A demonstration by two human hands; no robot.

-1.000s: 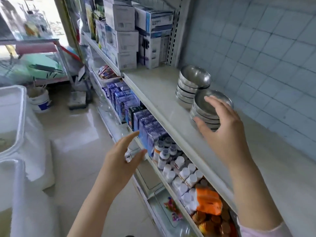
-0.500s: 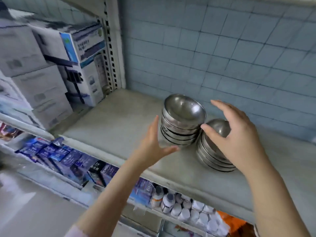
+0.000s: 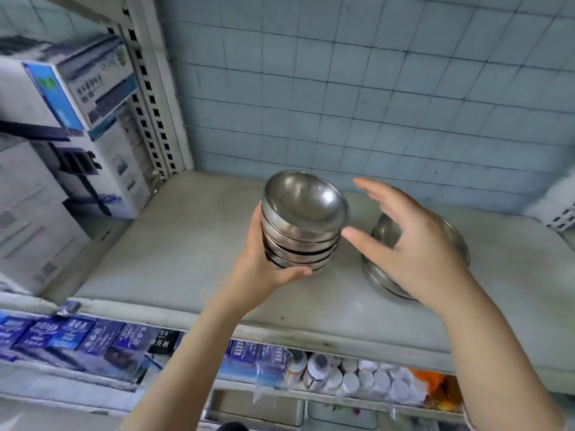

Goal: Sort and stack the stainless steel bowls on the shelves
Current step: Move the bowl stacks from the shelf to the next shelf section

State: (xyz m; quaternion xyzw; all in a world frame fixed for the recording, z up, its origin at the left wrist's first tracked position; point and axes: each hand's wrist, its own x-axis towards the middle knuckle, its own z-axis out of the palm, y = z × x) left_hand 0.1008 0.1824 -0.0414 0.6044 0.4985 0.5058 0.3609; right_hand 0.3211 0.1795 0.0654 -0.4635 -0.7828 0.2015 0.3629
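Head view: the left hand [image 3: 267, 269] grips a stack of steel bowls [image 3: 306, 219] from its nine o'clock side, fingers curled round the wall and thumb under the lowest rim. The stack is tilted, its mouth turned toward the camera, and I cannot tell if its base clears the shelf [image 3: 186, 244]. About five bowls are nested in it. At three o'clock of it a second stack of bowls [image 3: 381, 286] rests on the shelf, mostly hidden, so its count is unclear. The right hand [image 3: 417, 247] hovers over that second stack, fingers spread and holding nothing, thumb tip just beside the gripped stack. Bare shelf runs from the gripped stack toward nine o'clock as far as the cardboard boxes [image 3: 77, 104] and the slotted upright post [image 3: 149, 88]. The tiled wall [image 3: 342, 104] closes the shelf at twelve o'clock, near both stacks. The shelf's front edge [image 3: 311, 332] lies at six o'clock, with a bare strip between it and the bowls. Below it, a lower shelf carries blue cartons [image 3: 71, 332], white-capped bottles [image 3: 357, 379] and one orange packet [image 3: 435, 381].
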